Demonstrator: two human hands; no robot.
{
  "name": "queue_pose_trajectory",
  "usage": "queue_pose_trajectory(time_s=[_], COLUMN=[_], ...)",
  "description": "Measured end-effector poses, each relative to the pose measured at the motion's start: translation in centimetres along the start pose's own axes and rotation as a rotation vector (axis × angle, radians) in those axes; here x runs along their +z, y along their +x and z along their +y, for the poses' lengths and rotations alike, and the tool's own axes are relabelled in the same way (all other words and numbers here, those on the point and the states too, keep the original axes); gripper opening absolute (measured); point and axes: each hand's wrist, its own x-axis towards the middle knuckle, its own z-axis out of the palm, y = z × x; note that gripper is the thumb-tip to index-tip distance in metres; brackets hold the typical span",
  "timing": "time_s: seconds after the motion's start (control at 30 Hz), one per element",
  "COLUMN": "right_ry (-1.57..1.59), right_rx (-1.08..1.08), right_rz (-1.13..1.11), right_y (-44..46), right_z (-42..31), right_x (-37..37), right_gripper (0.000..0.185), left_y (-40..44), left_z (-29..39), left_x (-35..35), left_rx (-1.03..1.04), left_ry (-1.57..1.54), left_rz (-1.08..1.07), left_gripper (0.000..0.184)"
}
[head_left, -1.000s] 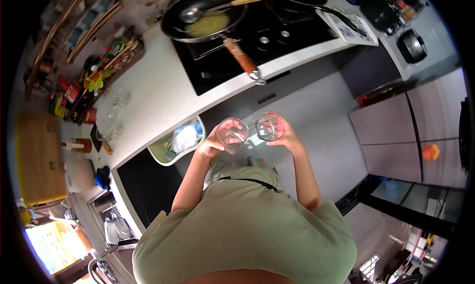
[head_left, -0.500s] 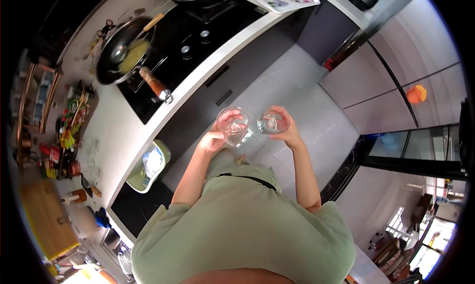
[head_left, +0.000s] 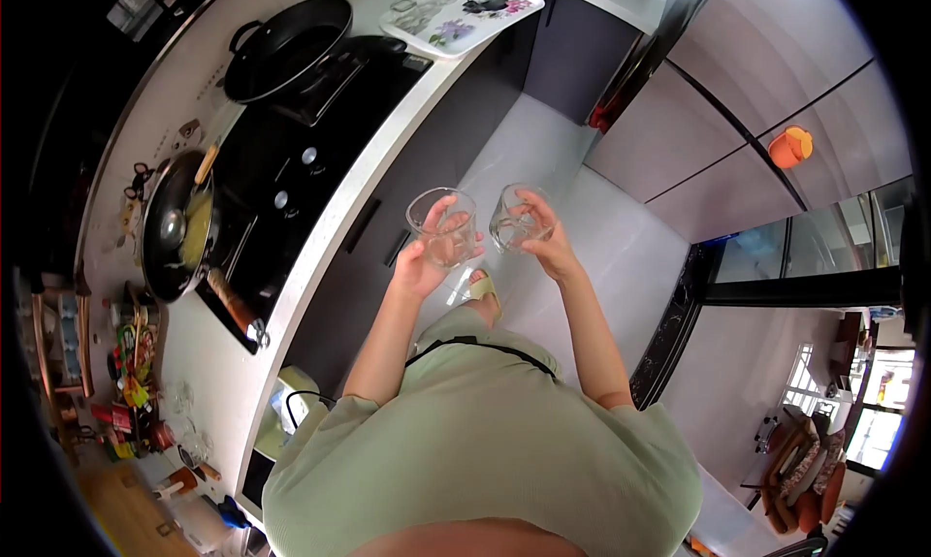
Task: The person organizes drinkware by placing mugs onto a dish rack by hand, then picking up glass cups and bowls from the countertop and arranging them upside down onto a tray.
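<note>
"What stands furthest left?"

"Some clear glassware point(head_left: 179, 399) on the counter point(head_left: 199, 349), set back from the front edge, probably to avoid knocks. Then a frying pan point(head_left: 161, 274) on the hob point(head_left: 260, 193), its handle point(head_left: 231, 299) pointing out toward that edge, likely for an easy grip."

"And the ladle point(head_left: 173, 229)?"

"Its bowl lies in the pan and its wooden end leans at the rim, which should keep it reachable. The black pan point(head_left: 288, 48) sits further along the hob, well apart, so both have room. Just beside the hob, the flowered tray point(head_left: 490, 24) lies flat on the counter."

"Now the hands?"

"The left hand point(head_left: 421, 270) grasps the left glass point(head_left: 442, 229): thumb on the near side, fingers curled round the wall, presumably for a steady hold. Its mouth faces up."

"And beside it?"

"The right glass point(head_left: 512, 222), near but not touching, perhaps so they don't clink. The right hand point(head_left: 553, 254) grasps it from the right, fingers wrapped about its side. Its exact tilt I can't tell. Both glasses are held out above the floor point(head_left: 621, 252)."
</note>
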Motion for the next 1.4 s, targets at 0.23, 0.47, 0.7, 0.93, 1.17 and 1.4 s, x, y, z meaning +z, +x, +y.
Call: queue_pose_trajectory(time_s=[0.23, 0.47, 0.7, 0.93, 1.17, 1.4], right_ry=[0.112, 0.229, 0.116, 0.073, 0.026, -0.135], right_rx=[0.02, 0.042, 0.116, 0.306, 0.325, 0.373], right_rz=[0.032, 0.122, 0.073, -0.027, -0.114, -0.084], right_y=[8.3, 13.6, 20.8, 28.8, 35.9, 43.4], right_z=[-4.3, -7.1, -8.2, -11.7, -12.8, -12.4], right_x=[-6.4, -11.7, -17.7, -23.4, -26.7, -24.8], right_gripper=[0.088, 0.09, 0.067, 0.058, 0.051, 0.05], left_y=[10.5, 16.5, 23.6, 31.7, 36.1, 39.0], left_z=[0.9, 2.1, 3.0, 3.5, 3.9, 7.5], left_x=[0.6, 1.0, -0.3, -0.2, -1.5, -4.2], left_rx=[0.012, 0.017, 0.075, 0.219, 0.309, 0.389], left_ry=[0.251, 0.318, 0.061, -0.154, -0.112, 0.365], left_rz=[0.158, 0.31, 0.374, 0.326, 0.491, 0.988], left_gripper=[0.081, 0.074, 0.063, 0.064, 0.048, 0.057])
